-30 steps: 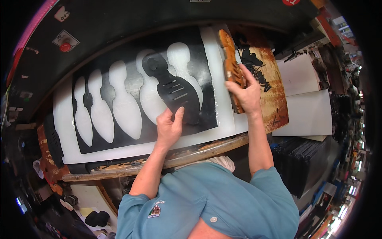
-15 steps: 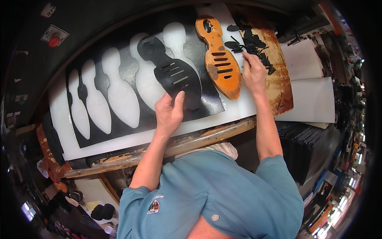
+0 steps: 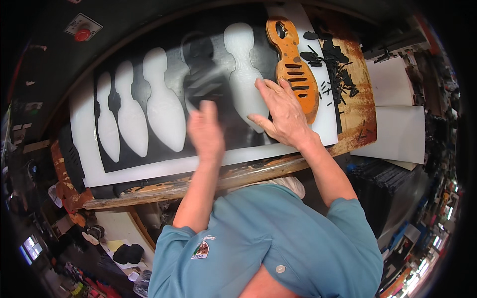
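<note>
A black sole-shaped cut-out with slots [image 3: 201,82], smeared by motion, is gripped at its near end by my left hand [image 3: 206,134]. It hovers over the black sheet [image 3: 134,155], which has several sole-shaped openings showing white beneath. My right hand [image 3: 287,115], palm down with fingers spread, lies over the sheet's rightmost opening [image 3: 243,74]. Its fingers reach the left edge of an orange cutting die [image 3: 294,59]. That die, sole-shaped with a round hole and several slots, rests at the right on the white board [image 3: 325,130].
Small black scraps [image 3: 340,59] are heaped on a rusty plate [image 3: 365,107] right of the die, with thin slivers on the white board. A wooden rail [image 3: 233,178] runs along the near edge. A red push button [image 3: 82,35] is at the upper left.
My right hand has moved left from the scraps to the rightmost opening, its fingers now spread. The cut-out in my left hand has shifted and blurred. Thin slivers now lie beside the die.
</note>
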Motion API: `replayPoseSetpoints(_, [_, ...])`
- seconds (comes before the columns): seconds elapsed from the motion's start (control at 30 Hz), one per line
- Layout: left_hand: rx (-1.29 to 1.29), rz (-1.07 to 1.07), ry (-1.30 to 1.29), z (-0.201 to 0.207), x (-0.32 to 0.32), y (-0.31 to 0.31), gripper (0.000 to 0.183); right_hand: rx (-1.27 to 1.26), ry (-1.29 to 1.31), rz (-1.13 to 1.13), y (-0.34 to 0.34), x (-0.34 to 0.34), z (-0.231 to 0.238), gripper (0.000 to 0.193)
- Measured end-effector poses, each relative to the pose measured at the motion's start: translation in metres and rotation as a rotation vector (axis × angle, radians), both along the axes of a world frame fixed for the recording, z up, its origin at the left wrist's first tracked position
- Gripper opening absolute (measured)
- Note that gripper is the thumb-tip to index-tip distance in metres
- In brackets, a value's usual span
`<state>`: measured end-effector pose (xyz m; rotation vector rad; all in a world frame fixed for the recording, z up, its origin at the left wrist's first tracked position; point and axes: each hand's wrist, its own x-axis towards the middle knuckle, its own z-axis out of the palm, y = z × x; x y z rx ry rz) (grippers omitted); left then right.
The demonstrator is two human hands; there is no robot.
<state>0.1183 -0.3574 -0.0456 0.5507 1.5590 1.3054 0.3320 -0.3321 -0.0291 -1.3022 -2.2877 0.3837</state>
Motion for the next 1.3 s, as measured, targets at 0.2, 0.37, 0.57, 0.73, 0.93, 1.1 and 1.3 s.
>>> replayPoseSetpoints(0.2, [0.093,-0.114,0.003,0.020,-0.066,0.006,0.018,0.103,-0.116,0.023,-0.002,-0.002,-0.003,0.052])
replayPoseSetpoints(0.37, [0.132,-0.244,-0.191,0.022,-0.069,-0.029,0.025,-0.021,0.347,-0.081,0.007,0.019,0.008,0.047])
replayPoseSetpoints(0.57, [0.081,-0.280,-0.277,0.027,-0.079,-0.033,0.029,0.091,-0.084,-0.321,0.007,0.049,0.001,0.072])
replayPoseSetpoints(0.73, [0.100,-0.281,-0.295,0.024,-0.080,-0.029,0.032,0.071,-0.006,-0.413,0.012,0.032,0.010,0.061])
replayPoseSetpoints(0.93, [0.015,-0.500,-0.207,0.028,-0.095,-0.046,0.034,0.133,0.293,0.053,0.052,-0.051,0.019,0.048])
replayPoseSetpoints(1.1, [0.188,-0.549,-0.157,0.022,-0.108,-0.040,0.048,0.180,-0.016,0.085,0.074,-0.109,-0.009,0.057])
replayPoseSetpoints(1.3, [0.425,-0.632,-0.062,0.006,-0.115,-0.020,0.074,0.268,-0.059,0.071,0.083,-0.110,-0.023,0.040])
